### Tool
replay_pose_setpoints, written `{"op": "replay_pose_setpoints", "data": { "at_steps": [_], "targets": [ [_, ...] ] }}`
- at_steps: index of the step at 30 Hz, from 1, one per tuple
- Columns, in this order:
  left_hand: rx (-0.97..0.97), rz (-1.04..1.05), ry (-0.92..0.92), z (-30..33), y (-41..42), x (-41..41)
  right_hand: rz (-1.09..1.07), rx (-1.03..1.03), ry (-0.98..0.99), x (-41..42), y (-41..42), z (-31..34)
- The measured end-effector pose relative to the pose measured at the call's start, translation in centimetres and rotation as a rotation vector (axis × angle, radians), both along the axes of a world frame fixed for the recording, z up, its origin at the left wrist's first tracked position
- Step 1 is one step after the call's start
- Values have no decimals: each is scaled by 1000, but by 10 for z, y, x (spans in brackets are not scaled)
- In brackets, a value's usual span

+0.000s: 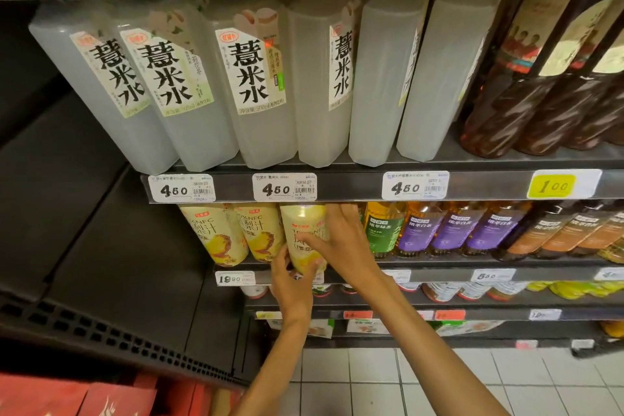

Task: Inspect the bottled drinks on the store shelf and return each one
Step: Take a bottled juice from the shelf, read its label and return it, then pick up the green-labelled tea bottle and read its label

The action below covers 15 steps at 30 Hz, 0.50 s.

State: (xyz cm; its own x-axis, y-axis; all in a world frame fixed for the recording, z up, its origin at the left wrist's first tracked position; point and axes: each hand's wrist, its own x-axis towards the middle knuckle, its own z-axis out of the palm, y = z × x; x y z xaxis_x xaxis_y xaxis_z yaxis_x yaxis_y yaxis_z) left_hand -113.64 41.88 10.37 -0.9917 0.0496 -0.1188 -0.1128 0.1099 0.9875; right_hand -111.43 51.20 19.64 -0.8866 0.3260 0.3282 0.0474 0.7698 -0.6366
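A pale yellow juice bottle (303, 226) with pineapple art stands at the front of the second shelf, third in its row. My left hand (291, 280) cups its base from below. Over its right side and label lies my right hand (337, 241), fingers spread. Both hands hold the bottle, which leans slightly out over the shelf edge. Two matching yellow bottles (233, 233) stand to its left.
Frosted white bottles (256, 88) fill the shelf above, with dark brown bottles (540, 84) to their right. Green, purple and brown tea bottles (472, 230) line the same shelf to the right. Price-tag rail (337, 187) runs just above my hands. Black empty shelving (101, 246) sits left.
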Motion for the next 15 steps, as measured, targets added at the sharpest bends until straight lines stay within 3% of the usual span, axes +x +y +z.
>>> {"op": "replay_pose_setpoints", "data": {
  "at_steps": [5,9,15],
  "targets": [
    [-57,11,54,1,2,-1,-22,65,-5,-4,-2,-4],
    [-288,29,149,1,6,7,-138,281,55,-11,-2,-5],
    [-407,-87,143,0,9,10,-163,288,68,-20,-3,-13]
  ]
}}
